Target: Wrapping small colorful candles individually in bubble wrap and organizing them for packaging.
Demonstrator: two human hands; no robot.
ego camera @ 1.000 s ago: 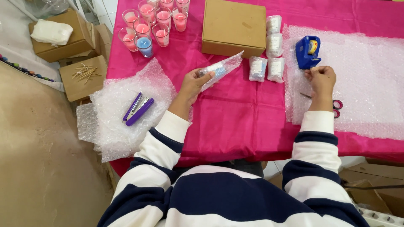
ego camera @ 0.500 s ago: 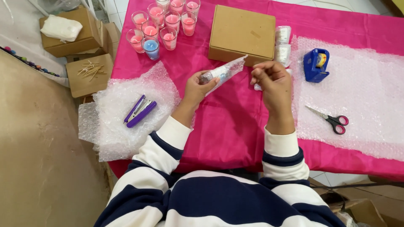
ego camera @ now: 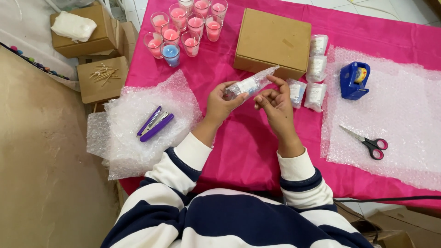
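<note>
Your left hand (ego camera: 219, 104) has its fingers closed around the near end of a bubble-wrapped candle (ego camera: 250, 84), holding it up off the pink tablecloth (ego camera: 248, 142) with the loose wrap end pointing far and right toward the cardboard box (ego camera: 273, 42). Your right hand (ego camera: 274, 102) is right next to it, fingers loosely curled and fingertips (ego camera: 272, 79) touching the wrap; can't tell if there's anything pinched in them.

Just right of that hand you've got four wrapped candles (ego camera: 310, 70) lying beside the box. Further right is the big bubble wrap sheet (ego camera: 395, 138) with the blue tape dispenser (ego camera: 354, 81) at its far end and the scissors (ego camera: 368, 143) nearer you.

On your left, a purple stapler (ego camera: 155, 124) sits on crumpled bubble wrap (ego camera: 138, 151). Far left on the table is a cluster of candles in glasses (ego camera: 183, 25), mostly pink, one blue.
</note>
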